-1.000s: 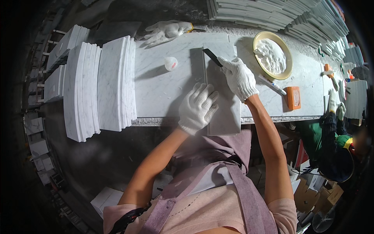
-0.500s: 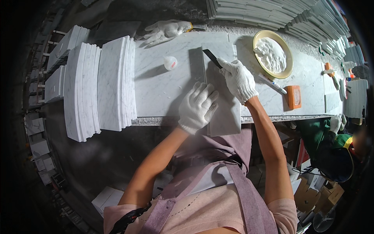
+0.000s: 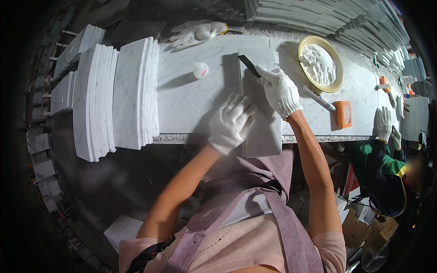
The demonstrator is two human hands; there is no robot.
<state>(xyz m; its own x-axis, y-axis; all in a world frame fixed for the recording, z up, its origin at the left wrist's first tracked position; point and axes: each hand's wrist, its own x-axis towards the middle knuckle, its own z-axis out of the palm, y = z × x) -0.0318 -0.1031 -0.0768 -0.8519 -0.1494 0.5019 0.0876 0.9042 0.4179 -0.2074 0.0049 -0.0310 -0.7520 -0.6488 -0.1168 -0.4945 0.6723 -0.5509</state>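
A grey-white marble tile (image 3: 266, 136) lies before me, its near end jutting past the bench's front edge. My right hand (image 3: 278, 93), in a white knit glove, is closed on a dark, flat blade-like tool (image 3: 249, 66) above the tile; its handle is hidden in the fist. The blade points up and left toward the tile's far left corner. My left hand (image 3: 231, 123), also gloved, rests at the tile's left edge, with its fingers apart and their tips on the tile.
Stacked marble tiles (image 3: 134, 93) stand at left. A small whitish container (image 3: 200, 70) and a loose glove (image 3: 195, 32) are nearer. To the right lie a bowl of white powder (image 3: 337, 50), a marker (image 3: 321, 99) and an orange block (image 3: 343, 114). A co-worker's gloved hand (image 3: 385, 120) touches the bench's right end.
My view has shifted slightly. Both my hands stay nearly in place on the tile. At far right, the co-worker's gloved hand has reached up onto the bench.
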